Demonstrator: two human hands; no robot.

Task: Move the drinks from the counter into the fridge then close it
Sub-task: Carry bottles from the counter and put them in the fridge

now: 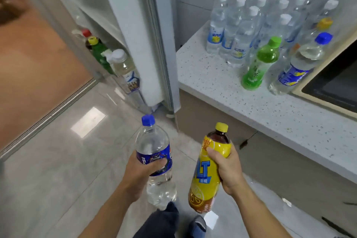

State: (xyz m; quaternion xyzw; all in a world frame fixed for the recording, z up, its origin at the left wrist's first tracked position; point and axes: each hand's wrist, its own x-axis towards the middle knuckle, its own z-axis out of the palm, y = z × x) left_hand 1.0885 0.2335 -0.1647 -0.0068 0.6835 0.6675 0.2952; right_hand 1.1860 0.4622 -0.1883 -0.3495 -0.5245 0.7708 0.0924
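Note:
My left hand [144, 170] grips a clear bottle with a blue cap and blue label [154, 152] around its middle. My right hand [226, 166] grips a yellow-labelled tea bottle with a yellow cap [207, 176]. Both bottles are held upright above the floor, in front of the open fridge door [135, 35]. Its door shelf [123, 83] holds several bottles, among them a green one [99, 55] and a white-capped one [123, 65]. On the counter [241, 102] stand several white-capped water bottles [237, 31], a green bottle [259, 63] and a blue-capped clear bottle [297, 65].
A dark sink [336, 83] is set into the counter at the right. Grey tiled floor [58, 170] lies below, with a brown panel [34, 63] at the left. My feet [197, 226] show at the bottom edge.

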